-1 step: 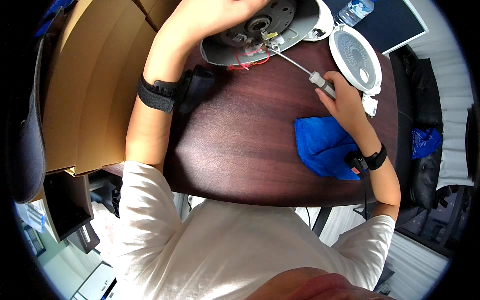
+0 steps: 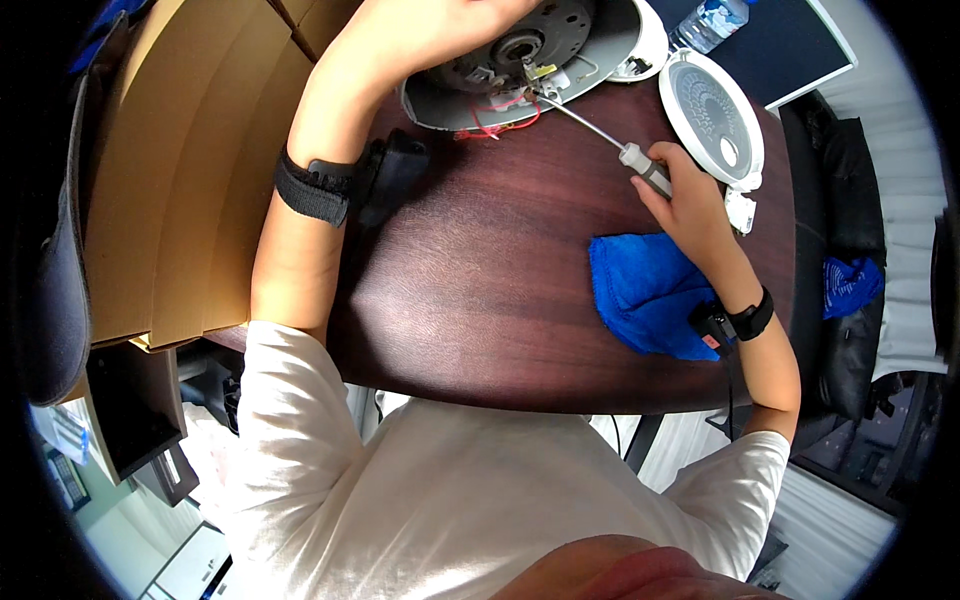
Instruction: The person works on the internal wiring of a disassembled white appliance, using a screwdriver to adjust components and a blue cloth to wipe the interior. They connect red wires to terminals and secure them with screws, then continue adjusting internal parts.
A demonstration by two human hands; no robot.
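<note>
My right hand (image 2: pixel 693 205) is closed around the grey and white handle of a screwdriver (image 2: pixel 643 165). Its long metal shaft slants up to the left, and the tip reaches small metal parts inside an opened appliance, which looks like a rice cooker (image 2: pixel 585 78). A round metal plate (image 2: pixel 560 42) with a central hub sits in the grey shell, and thin red wires (image 2: pixel 515 127) hang over its near edge. My left hand (image 2: pixel 440 30) lies over the left side of the appliance; its fingers run past the upper edge of the picture, so their grip is hidden.
The dark wooden table (image 2: pixel 490 270) carries a white lid (image 2: pixel 705 115) with a grey inner face, and a blue cloth (image 2: pixel 645 290) under my right wrist. A water bottle (image 2: pixel 710 25) stands at the far right. Cardboard boxes (image 2: pixel 190 170) line the left side.
</note>
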